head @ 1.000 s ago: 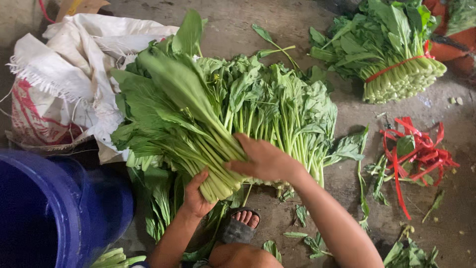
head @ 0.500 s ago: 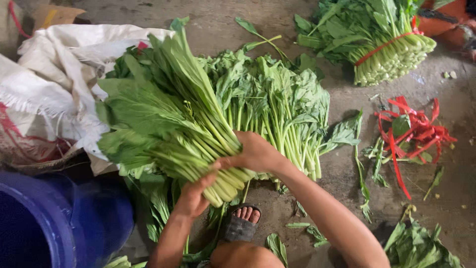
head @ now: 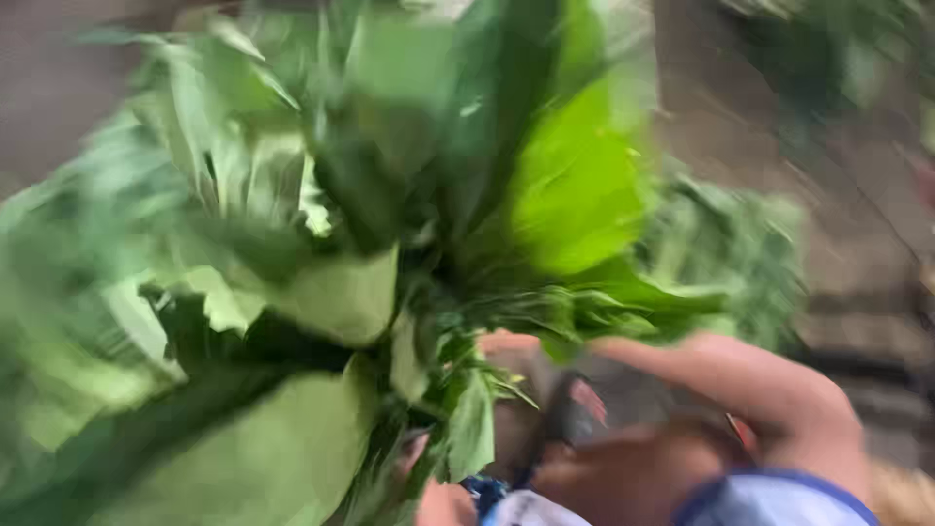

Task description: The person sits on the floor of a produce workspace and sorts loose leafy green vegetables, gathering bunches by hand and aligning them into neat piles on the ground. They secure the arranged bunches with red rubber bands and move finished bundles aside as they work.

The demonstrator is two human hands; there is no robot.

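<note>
Grey concrete floor [head: 740, 127] shows along the upper right of the head view, heavily smeared by motion blur; little on it can be made out.

Head view: a large bunch of leafy greens [head: 370, 244] fills most of the frame, raised close to the camera, leaves fanning out to the left, top and centre. One broad bright-green leaf [head: 575, 195] stands out right of centre. Behind it, further right, a second mass of greens [head: 730, 253] lies on the floor, blurred.

My right forearm [head: 740, 375] crosses the lower right, reaching in toward the base of the bunch. The right hand is hidden among the leaves; I cannot tell whether its grip is clenched or released. My left hand is not identifiable in the blur at the lower centre, and its grip cannot be judged either.

At the bottom, my foot in a dark sandal [head: 575, 414] shows below the leaves, and a blue-trimmed pale garment [head: 769, 502] sits at the lower right edge.
</note>
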